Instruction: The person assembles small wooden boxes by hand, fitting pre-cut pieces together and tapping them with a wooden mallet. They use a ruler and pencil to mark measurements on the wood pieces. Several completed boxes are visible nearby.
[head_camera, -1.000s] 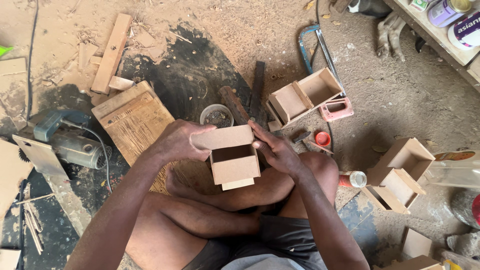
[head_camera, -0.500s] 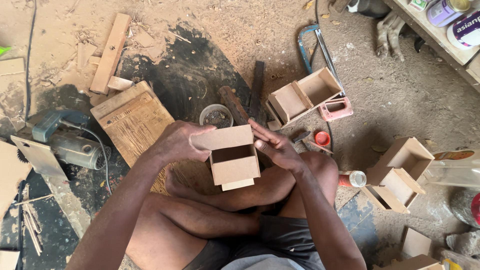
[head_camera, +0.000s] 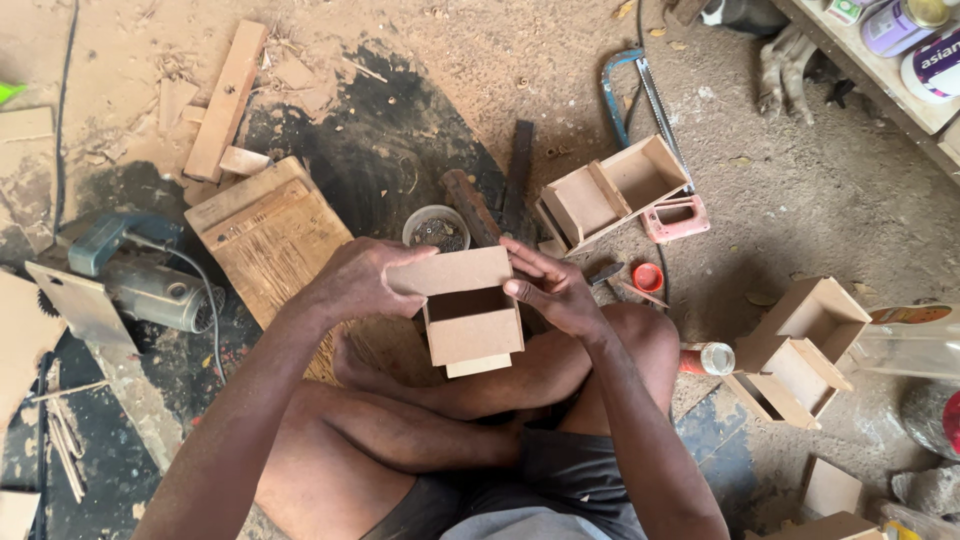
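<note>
A small brown box (head_camera: 468, 312) is held above the crossed legs, between the two hands. The left hand (head_camera: 355, 280) is closed on its left side with the thumb laid along the flat top panel; the right hand (head_camera: 548, 290) is pressed against the right edge, fingers curled around it. The box's open face is turned toward the camera. A small round tin (head_camera: 436, 228) sits just beyond it, a wooden board (head_camera: 270, 235) to the left, more open boxes (head_camera: 610, 192) well apart on the right
</note>
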